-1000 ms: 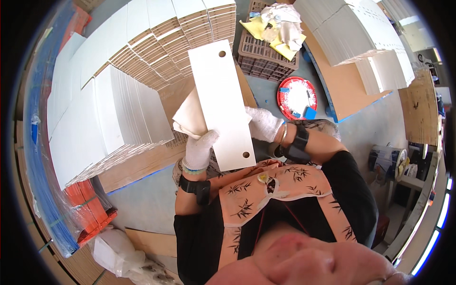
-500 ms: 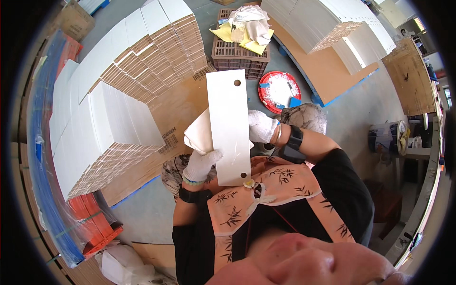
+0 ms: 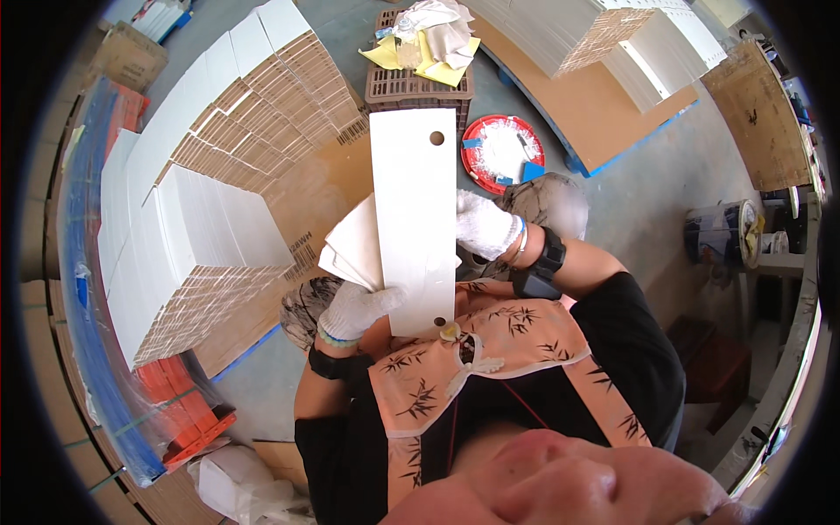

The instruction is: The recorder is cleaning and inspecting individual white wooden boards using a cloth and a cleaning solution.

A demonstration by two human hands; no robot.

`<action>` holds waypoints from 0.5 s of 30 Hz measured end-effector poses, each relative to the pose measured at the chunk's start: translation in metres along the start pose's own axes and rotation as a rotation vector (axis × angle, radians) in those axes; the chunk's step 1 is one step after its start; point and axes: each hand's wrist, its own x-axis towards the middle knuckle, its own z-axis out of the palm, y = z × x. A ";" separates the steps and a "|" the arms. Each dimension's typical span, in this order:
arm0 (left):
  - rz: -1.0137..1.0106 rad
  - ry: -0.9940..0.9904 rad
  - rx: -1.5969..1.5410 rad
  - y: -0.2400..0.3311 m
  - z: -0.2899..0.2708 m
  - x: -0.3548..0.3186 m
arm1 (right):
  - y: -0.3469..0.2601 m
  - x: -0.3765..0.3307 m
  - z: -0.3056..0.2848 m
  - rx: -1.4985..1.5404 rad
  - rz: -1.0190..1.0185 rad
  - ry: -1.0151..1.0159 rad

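A long white panel [image 3: 416, 219] with a round hole near each end is held upright in front of my chest. My left hand [image 3: 357, 311], in a white knit glove, is closed on its lower left edge, thumb on the front face. A folded off-white cloth [image 3: 353, 245] sticks out behind the panel, just above that hand. At the right edge, my gloved right hand [image 3: 486, 225] is closed against the panel with curled fingers. Its fingertips are partly hidden behind the panel.
Stacks of white panels [image 3: 206, 219] stand on cardboard at the left, with more stacks [image 3: 569, 35] at the far right. Ahead are a brown plastic crate [image 3: 416, 92] topped with cloths and a round red tray [image 3: 465, 157] of white material. A bucket [image 3: 719, 234] stands right.
The view has shifted slightly, with the crate and tray now further left. The panel tilts a little differently and looks wider. More folds of the cloth show beside it. Both hands keep their hold.
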 end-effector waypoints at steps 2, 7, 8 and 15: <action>-0.019 -0.042 -0.026 0.008 0.011 0.001 | 0.003 -0.008 -0.009 -0.028 -0.089 0.032; -0.247 -0.252 0.041 0.003 -0.005 0.001 | -0.004 -0.015 -0.010 -0.366 -0.151 0.152; -0.271 -0.271 0.072 0.003 -0.006 0.002 | -0.004 -0.016 -0.012 -0.276 -0.100 0.170; -0.383 -0.279 -0.060 -0.003 -0.008 -0.009 | 0.012 0.009 -0.050 0.307 -0.128 0.252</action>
